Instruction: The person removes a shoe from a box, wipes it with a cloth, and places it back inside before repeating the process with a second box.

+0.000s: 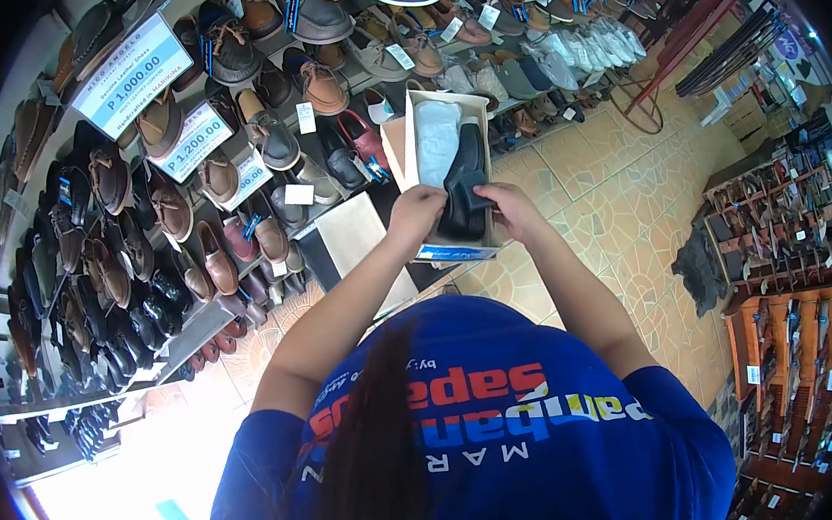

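An open cardboard shoe box (411, 153) is held in front of me, its near end showing a blue and white label. Inside lie a black shoe (463, 178) on the right and a pale, paper-wrapped bundle (438, 136) on the left. My left hand (416, 215) is closed at the box's left wall, fingertips reaching inside beside the shoe. On the opposite wall my right hand (512, 210) is closed too, its thumb over the rim against the shoe. The fingers under and behind the box are hidden.
Shoe shelves with price signs (197, 140) fill the left and far side. A flat beige board (361, 240) lies on a dark surface left of the box. Tiled floor (591, 246) spreads to the right, with wooden racks (805, 356) beyond it.
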{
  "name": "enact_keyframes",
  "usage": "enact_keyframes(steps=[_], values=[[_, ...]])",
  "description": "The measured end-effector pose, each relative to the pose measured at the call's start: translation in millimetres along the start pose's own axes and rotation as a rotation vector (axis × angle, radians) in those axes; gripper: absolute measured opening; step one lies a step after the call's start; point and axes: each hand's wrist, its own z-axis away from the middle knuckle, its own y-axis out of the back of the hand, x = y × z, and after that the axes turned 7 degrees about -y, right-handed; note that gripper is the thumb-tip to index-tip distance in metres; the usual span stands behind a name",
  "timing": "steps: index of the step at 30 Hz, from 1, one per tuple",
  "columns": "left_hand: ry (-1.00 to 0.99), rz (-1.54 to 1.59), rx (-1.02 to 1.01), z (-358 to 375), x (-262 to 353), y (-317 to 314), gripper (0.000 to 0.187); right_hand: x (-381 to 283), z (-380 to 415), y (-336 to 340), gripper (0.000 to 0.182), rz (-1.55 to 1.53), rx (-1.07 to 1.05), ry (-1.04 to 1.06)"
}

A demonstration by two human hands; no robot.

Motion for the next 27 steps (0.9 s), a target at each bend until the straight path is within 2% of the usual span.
enact_keyframes(steps=[1, 4, 8, 11, 12, 15, 16, 19, 21, 25, 27], values=[[0.168, 0.08, -0.062, -6, 2, -3, 0.022, -1, -1, 0, 0.025, -0.027, 0.009, 0.004], [0.479, 0.276, -0.264, -11, 19, -24, 0.028, 9, -15, 7, 0.022, 0.161, 0.016, 0.061], [0.402, -0.011, -0.186, -14, 3, -29, 0.038, 12, -25, 9, 0.022, 0.244, 0.118, 0.107], [0.376, -0.126, -0.176, -30, -19, -27, 0.032, 7, -20, 6, 0.023, 0.126, 0.128, 0.087], [0.478, 0.064, -0.288, -17, 11, -24, 0.031, 5, -17, 6, 0.024, 0.106, 0.14, 0.074], [0.075, 0.038, -0.336, -25, 12, -15, 0.028, -12, -12, 6, 0.027, -0.023, 0.157, 0.05], [0.038, 0.105, -0.3, -27, 18, -14, 0.025, -20, -11, 8, 0.028, -0.114, 0.152, 0.043], [-0.173, 0.173, -0.26, -27, 41, -10, 0.032, -35, 9, 6, 0.035, -0.268, 0.089, 0.065], [-0.195, 0.225, -0.309, -23, 56, -8, 0.037, -43, 13, 8, 0.037, -0.368, 0.039, 0.121], [-0.403, 0.145, -0.476, 8, 71, -10, 0.044, -42, 28, 15, 0.035, -0.699, -0.359, 0.054], [-0.508, -0.007, -0.53, 21, 77, -9, 0.047, -36, 27, 13, 0.035, -0.813, -0.401, 0.198]])
